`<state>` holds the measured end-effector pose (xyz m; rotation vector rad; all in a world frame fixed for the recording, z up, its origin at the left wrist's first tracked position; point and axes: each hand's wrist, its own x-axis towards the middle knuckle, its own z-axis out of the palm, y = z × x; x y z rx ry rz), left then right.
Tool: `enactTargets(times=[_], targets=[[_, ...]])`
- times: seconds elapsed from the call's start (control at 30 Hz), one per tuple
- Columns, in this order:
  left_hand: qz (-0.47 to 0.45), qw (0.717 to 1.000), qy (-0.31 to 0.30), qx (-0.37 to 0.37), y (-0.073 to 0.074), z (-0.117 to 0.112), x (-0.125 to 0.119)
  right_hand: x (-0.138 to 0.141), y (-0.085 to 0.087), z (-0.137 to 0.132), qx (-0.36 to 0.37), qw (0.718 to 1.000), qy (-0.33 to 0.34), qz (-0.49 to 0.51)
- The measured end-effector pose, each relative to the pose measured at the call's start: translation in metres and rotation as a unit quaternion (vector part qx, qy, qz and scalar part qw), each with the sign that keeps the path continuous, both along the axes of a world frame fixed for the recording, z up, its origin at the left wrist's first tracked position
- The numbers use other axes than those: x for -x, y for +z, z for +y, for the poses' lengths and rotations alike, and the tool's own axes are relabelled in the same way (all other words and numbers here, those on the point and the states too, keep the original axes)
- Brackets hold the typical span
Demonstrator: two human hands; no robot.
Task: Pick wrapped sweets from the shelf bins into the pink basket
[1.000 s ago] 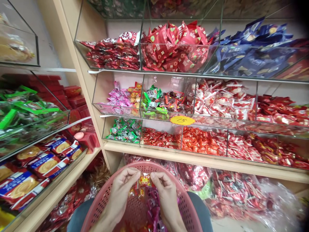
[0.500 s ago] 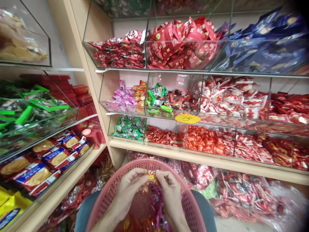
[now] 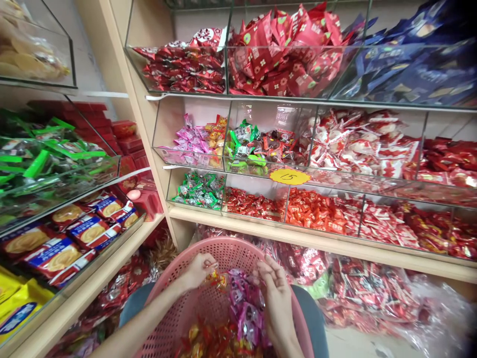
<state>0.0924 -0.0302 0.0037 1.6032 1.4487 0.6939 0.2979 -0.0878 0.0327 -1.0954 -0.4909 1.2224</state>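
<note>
My left hand [image 3: 201,271] is over the left inside of a pink perforated plastic basket [image 3: 167,298], its fingers pinched on a small orange-and-yellow wrapped candy [image 3: 219,281]. On the other side, my right hand [image 3: 274,288] has loosely curled fingers that stand apart, with nothing plainly between them. Purple wrapped candies [image 3: 246,303] form a column right beside its palm; whether they touch it I cannot tell. More orange and red wrapped candies [image 3: 208,338] lie at the bottom of the basket, which sits between my knees.
Shelves with glass-fronted bins of wrapped sweets rise ahead, a yellow price tag [image 3: 289,176] on one edge. Packaged biscuits [image 3: 55,258] fill the left shelf. Clear bags of red sweets [image 3: 372,293] lie on the floor to the right.
The hands have parted: my left hand moved left and down with the orange candy, my right hand slightly right, its fingers loosening. More of the purple candies shows. The view tilted slightly down.
</note>
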Motion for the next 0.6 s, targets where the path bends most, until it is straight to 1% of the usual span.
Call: enactTargets(times=[0.1,0.23,0.4,0.5,0.57,0.6], targets=[[0.088,0.996,-0.009,-0.007,-0.012,0.003,-0.010,-0.002,-0.005,0.000,0.007,1.000,0.004,0.000],[0.202,0.979,-0.014,-0.025,-0.017,0.007,-0.017,-0.008,-0.017,0.006,0.012,1.000,0.010,0.023],[0.288,0.956,-0.031,-0.046,-0.016,0.011,-0.020,-0.016,-0.027,0.014,0.021,0.999,0.020,0.020],[0.310,0.948,-0.039,-0.064,-0.014,0.011,-0.017,-0.013,-0.028,0.015,0.021,1.000,-0.003,0.019],[0.311,0.946,-0.039,-0.081,-0.008,0.010,-0.013,-0.008,-0.027,0.014,0.012,0.999,-0.030,0.022],[0.305,0.947,-0.037,-0.092,-0.002,0.010,-0.010,-0.005,-0.026,0.014,0.008,0.999,-0.040,0.022]])
